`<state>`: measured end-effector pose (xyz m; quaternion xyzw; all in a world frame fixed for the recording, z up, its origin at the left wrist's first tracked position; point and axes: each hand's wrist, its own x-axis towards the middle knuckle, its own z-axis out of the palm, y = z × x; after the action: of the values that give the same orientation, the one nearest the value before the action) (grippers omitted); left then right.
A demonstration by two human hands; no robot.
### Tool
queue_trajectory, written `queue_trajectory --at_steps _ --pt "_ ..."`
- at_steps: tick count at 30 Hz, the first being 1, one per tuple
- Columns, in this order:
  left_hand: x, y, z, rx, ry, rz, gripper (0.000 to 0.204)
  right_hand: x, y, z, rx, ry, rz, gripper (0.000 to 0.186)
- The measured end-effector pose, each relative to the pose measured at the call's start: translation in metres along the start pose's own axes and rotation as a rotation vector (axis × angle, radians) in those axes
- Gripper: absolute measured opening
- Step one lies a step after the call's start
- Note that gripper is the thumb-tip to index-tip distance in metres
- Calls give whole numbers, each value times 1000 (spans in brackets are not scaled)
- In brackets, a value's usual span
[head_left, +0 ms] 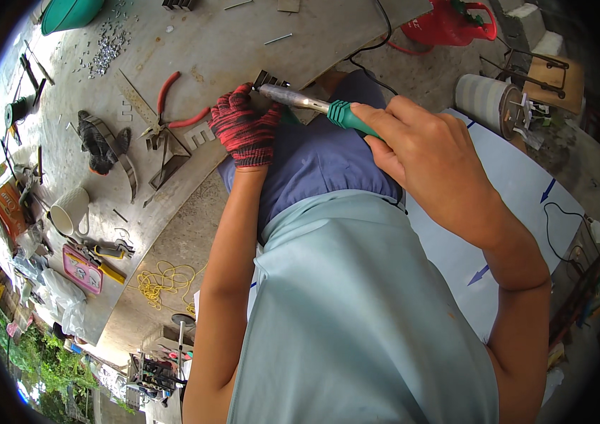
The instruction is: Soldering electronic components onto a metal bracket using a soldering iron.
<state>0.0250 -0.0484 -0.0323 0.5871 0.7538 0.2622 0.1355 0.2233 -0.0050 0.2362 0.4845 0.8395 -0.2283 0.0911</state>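
My left hand (pixel 245 128), in a red-and-black knit glove, is closed at the table's edge around a small dark ridged metal piece (pixel 269 78). Its fingertips partly cover that piece. My bare right hand (pixel 430 159) grips the green ribbed handle of a tool with a thick metal shaft (pixel 296 97). The shaft points left, and its far end meets or overlaps the ridged piece; I cannot tell which. Left of the glove, red-handled pliers (pixel 167 99) lie splayed wide on the table, beside a flat notched metal plate (pixel 201 137).
On the grey table (pixel 222 42) lie scattered small metal bits (pixel 107 48), a dark glove (pixel 95 141), a white mug (pixel 70 210) and a pink tray (pixel 82 268). A green basin (pixel 72 15) stands far left. A red gas cylinder (pixel 448 25) and black cable (pixel 363 55) are at upper right.
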Motion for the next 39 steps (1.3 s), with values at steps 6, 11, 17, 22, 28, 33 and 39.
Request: queue_trajectory --at_steps 6,11,17,22,28,33,39 --pt "0 0 -3 7 -10 9 65 4 2 -3 -8 4 -29 16" --pt "-1 -1 0 16 4 14 65 7 4 -3 17 -6 -36 13" --pt "-1 -3 0 5 11 23 65 5 1 1 -49 7 -27 13" --pt "0 -2 0 25 2 21 65 6 3 2 -24 8 -50 13" --pt "2 1 -1 28 -40 7 65 0 -1 5 38 7 12 17" --pt "0 -1 -3 43 -38 -1 64 0 2 6 53 14 -3 22" --pt "3 5 -3 54 -67 4 64 -5 1 6 112 19 49 27"
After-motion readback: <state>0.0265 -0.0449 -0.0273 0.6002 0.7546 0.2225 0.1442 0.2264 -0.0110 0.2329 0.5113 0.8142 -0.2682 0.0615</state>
